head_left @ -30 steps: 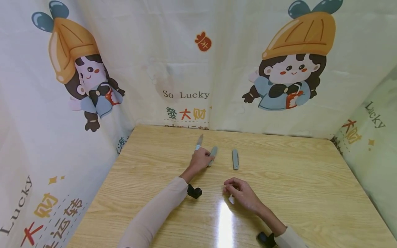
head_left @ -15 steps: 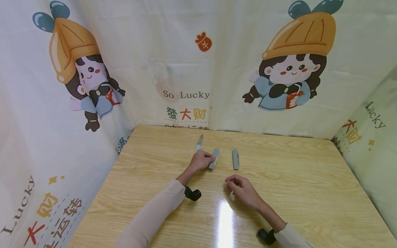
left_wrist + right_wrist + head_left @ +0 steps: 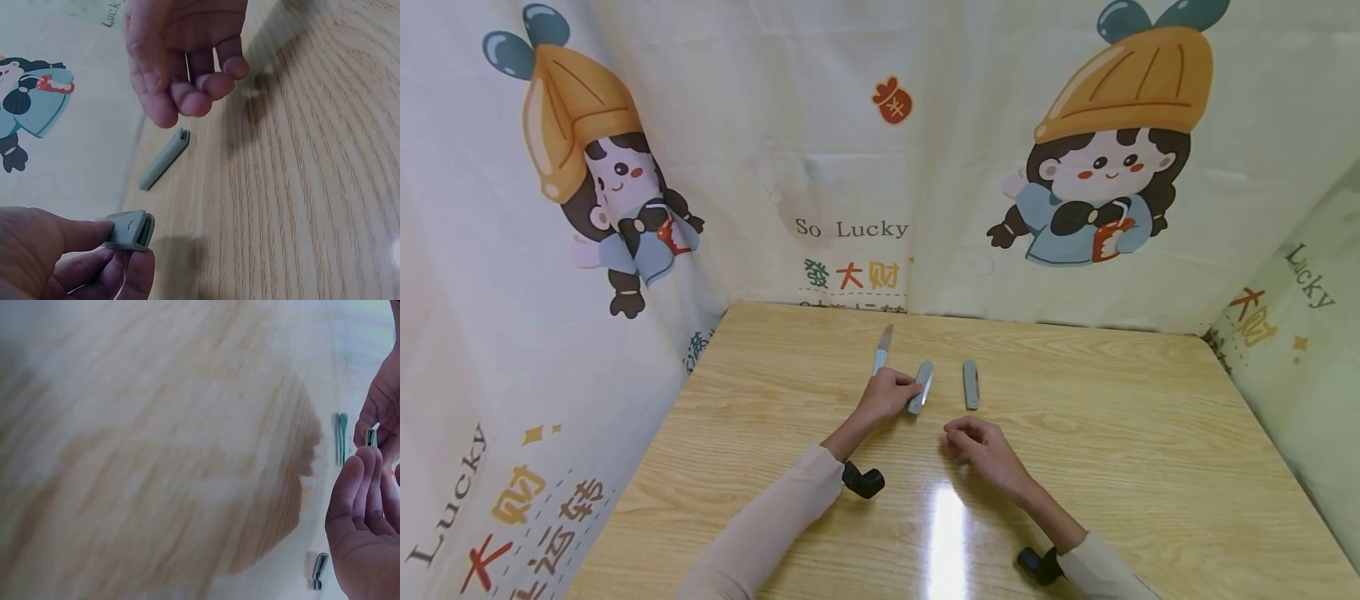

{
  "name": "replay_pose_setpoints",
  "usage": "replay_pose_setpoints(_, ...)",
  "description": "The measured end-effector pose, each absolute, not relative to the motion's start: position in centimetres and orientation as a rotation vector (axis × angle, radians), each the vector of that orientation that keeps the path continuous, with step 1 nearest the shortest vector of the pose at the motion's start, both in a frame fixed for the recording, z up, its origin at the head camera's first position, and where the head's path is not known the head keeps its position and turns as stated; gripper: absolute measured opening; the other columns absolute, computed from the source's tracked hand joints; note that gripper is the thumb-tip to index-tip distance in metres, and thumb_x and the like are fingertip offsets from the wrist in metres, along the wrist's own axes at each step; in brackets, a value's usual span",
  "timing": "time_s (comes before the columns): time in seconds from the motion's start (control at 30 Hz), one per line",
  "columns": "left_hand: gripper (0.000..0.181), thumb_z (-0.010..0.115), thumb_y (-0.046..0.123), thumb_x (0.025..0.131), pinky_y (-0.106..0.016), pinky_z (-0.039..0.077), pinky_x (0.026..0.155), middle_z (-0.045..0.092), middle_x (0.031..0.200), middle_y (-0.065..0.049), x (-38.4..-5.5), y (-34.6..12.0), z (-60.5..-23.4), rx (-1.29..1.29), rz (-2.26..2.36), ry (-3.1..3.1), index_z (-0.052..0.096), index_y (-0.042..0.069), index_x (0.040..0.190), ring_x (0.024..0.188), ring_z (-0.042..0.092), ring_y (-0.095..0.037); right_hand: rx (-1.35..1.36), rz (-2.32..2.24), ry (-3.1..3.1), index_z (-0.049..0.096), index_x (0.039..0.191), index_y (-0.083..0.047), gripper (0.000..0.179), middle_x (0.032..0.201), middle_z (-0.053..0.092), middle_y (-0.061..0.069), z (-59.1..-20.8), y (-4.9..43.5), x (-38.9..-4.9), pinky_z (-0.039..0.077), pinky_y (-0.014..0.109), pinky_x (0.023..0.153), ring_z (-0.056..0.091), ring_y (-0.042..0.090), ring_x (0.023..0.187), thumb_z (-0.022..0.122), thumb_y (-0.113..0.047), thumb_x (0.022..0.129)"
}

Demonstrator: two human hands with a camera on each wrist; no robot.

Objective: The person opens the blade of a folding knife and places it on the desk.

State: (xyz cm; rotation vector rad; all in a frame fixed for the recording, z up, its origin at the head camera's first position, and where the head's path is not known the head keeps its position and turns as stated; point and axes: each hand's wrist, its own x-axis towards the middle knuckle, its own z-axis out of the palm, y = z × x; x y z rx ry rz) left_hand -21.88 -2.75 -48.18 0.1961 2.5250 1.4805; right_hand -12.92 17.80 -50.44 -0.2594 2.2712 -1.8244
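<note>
While the left hand (image 3: 886,395) pinches a slim grey-green slotted folding knife (image 3: 927,375) above the pale wood-grained surface (image 3: 1120,442), we record the right hand (image 3: 988,454) relaxed, fingers loosely bent. A straight grey-green folded knife (image 3: 971,385) and a light-blue-handled knife with pointed metal blade (image 3: 882,350) lie nearby.

Held knife (image 3: 923,377) — grey-green; table (image 3: 1120,442) — tan wood grain.

Since a second ago, the left hand (image 3: 890,394) has drawn the grey-green folded knife (image 3: 925,380) slightly toward five o'clock, turning a bright strip into view, while the right hand (image 3: 988,452) has edged toward twelve.
</note>
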Motion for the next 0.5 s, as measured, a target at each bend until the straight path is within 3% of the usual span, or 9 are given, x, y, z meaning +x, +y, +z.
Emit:
replay_pose_setpoints(0.23,0.021,0.070,0.011,0.097,-0.022,0.050,0.056,0.074,0.089,-0.011,-20.9,-2.7,-47.9,0.227,1.597,2.438,0.076,-0.006,0.107,0.065,0.061,-0.010,-0.149,-1.912,2.204,0.059,0.123,0.014,0.033,0.108,0.068,0.024,-49.9,17.3,-13.0,0.058,0.034,0.078,0.067,0.033,0.098,0.053,-0.015,0.108)
replay_pose_setpoints(0.5,0.023,0.070,0.008,0.097,-0.032,0.059,0.062,0.074,0.093,-0.016,-18.9,-2.4,-47.4,0.277,1.690,2.301,0.074,-0.010,0.109,0.070,0.066,-0.014,-0.021,-1.974,2.201,0.061,0.124,0.011,0.033,0.110,0.067,0.021,-49.9,16.9,-13.2,0.057,0.033,0.078,0.066,0.030,0.097,0.053,-0.017,0.108)
